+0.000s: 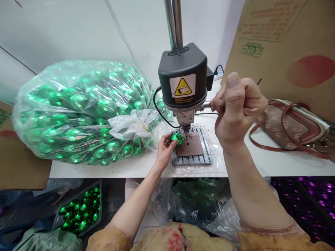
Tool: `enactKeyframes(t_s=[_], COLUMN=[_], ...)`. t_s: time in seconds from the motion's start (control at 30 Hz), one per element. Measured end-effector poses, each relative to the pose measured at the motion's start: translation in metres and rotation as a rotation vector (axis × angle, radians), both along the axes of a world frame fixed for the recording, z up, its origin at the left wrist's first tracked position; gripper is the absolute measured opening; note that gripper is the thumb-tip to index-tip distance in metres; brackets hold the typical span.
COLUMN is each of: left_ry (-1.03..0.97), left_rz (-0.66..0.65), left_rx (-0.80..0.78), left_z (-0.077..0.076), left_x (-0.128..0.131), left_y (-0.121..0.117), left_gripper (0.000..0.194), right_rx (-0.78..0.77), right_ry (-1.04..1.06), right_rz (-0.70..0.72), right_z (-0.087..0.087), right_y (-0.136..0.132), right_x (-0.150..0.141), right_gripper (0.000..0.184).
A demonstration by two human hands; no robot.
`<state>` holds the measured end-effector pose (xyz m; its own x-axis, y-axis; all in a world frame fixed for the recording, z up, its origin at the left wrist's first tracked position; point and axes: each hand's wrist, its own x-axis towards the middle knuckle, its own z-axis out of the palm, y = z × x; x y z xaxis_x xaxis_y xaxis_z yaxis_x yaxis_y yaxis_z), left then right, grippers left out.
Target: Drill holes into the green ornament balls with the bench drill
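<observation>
1. Pinching a ball [177, 139] in half-curled left hand [164, 150], right near the back left corner of the board [192, 149].
2. Gripping the drill lever [206, 105] in right hand [237, 111], basically making a fist.

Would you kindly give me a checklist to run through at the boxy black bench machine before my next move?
1. Shiny green faceted ball held in the left hand: ok.
2. Right hand on the silver metal side lever: ok.
3. Left hand apart from the dark round chuck: ok, it appears left of it.
4. Square brown board free of debris: not ok, dark specks lie on it.
5. Boxy black bench machine switched off: cannot tell.
</observation>
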<state>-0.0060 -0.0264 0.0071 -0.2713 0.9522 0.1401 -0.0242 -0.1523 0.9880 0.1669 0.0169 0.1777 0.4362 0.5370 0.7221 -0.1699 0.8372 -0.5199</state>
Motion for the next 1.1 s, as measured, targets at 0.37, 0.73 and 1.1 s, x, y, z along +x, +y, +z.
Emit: enactKeyframes(t_s=[0.37,0.73,1.1], left_ry=[0.453,0.378,0.275], left_rz=[-0.093,-0.094,-0.108], left_rx=[0.166,0.078,0.081], left_z=[0.001,-0.013,-0.008], left_x=[0.004,0.014,0.031], left_y=[0.006,0.007,0.005], left_gripper=[0.040,0.057,0.055], right_rx=[0.011,0.008,-0.022], right_ry=[-0.031,-0.015,-0.032], right_rz=[-0.049,-0.019,0.011], right_z=[-0.002,-0.003,-0.003], right_y=[0.001,0.001,0.000], right_x=[-0.001,0.000,0.003], right_gripper=[0.049,0.052,0.055])
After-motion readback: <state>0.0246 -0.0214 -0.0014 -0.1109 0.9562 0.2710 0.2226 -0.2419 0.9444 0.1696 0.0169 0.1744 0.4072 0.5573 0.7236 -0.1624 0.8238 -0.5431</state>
